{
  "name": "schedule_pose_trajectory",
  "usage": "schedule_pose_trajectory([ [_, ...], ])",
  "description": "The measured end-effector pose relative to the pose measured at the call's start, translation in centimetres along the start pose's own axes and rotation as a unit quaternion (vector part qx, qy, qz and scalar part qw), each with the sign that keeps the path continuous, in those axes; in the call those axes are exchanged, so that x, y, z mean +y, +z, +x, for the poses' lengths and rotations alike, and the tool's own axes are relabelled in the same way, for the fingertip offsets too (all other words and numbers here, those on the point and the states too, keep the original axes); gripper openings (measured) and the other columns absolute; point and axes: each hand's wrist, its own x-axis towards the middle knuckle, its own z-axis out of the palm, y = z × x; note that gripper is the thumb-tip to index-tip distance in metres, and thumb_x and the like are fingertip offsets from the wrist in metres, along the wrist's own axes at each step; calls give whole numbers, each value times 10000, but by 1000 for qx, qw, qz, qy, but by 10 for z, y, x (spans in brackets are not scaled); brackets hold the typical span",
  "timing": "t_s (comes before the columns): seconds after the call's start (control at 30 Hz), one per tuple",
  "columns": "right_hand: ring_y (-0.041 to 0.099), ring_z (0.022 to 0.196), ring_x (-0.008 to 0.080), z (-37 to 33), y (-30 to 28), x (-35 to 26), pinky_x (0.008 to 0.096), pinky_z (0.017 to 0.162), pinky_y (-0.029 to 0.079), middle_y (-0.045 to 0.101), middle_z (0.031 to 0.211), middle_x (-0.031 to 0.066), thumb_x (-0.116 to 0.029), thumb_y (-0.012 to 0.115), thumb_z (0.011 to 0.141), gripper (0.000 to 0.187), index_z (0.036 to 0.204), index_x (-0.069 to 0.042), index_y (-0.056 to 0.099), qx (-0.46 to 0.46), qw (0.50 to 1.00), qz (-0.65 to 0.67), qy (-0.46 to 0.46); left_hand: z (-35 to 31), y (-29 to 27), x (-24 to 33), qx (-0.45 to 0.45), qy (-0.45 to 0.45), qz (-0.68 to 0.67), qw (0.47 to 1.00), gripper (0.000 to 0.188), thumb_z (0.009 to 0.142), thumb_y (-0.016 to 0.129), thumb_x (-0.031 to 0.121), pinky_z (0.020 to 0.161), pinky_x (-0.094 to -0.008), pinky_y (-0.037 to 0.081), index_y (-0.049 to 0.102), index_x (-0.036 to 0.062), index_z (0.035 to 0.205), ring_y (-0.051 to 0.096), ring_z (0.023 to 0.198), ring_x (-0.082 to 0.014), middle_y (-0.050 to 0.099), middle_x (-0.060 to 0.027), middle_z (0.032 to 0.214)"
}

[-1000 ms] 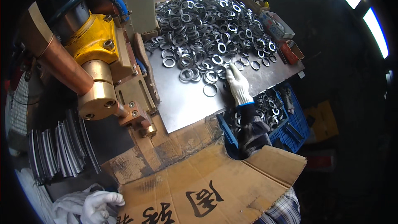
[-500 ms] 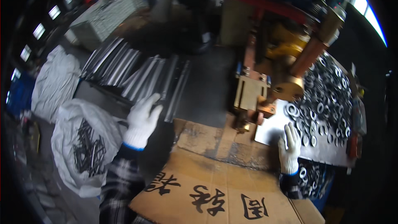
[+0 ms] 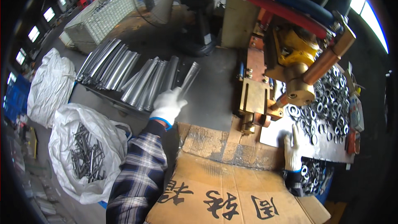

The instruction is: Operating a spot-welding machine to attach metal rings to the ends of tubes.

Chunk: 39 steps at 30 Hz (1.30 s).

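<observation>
Left of the machine (image 3: 300, 78), the left hand (image 3: 168, 104) seems to pinch a metal strip (image 3: 190, 76), likely picking it up; lifting calls for a steady grip. Before the machine, near metal rings (image 3: 330, 103), the right hand (image 3: 293, 153): whether gripping, I cannot tell.

The single view is taken by the left unit of two wide fisheye cameras worn side by side on the person's head. It looks down and forward across the dark bench top (image 3: 213, 95), upright and unmirrored. The plaid left sleeve (image 3: 139, 170) and cardboard sheet (image 3: 248, 180) enter near the lens; the left hand (image 3: 167, 105) and right hand (image 3: 293, 151) sit at middle range, the windows (image 3: 49, 14) far off. Straight edges bow toward a dark rim.
</observation>
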Motion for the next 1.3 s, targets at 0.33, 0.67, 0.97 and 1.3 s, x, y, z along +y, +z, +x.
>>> schedule_pose_trajectory([
  [0.33,752,1218,370,18,-33,-7,474,1032,606,783,1376,195,-145,851,920,512,1420,-78,767,18,997,-26,64,5,39,-51,113,16,-19,993,347,1098,726,286,970,-560,609,749,125,1404,766,1149,-461,809,-216,1226],
  [0.67,698,1231,365,25,-44,20,509,1027,563,772,1356,133,-180,877,823,176,971,-87,869,-67,975,-210,-20,-1,30,-60,152,-54,-221,962,349,1115,753,269,963,-396,592,749,-23,1305,787,1076,-242,831,-165,1176],
  [0.97,799,1067,377,20,-26,13,469,912,645,837,1201,173,-207,854,925,335,1242,-100,851,-28,990,-90,104,-59,-9,44,-75,-73,-641,760,529,1192,604,136,728,-333,655,443,61,1690,718,777,-141,753,-104,1127],
  [1.3,805,844,270,36,-15,18,371,756,598,852,1046,188,-157,747,1074,546,1611,-105,663,-55,986,11,158,-73,20,57,-149,40,-861,484,643,1184,579,60,951,-349,661,341,31,1780,730,1108,-171,643,-158,1349],
])
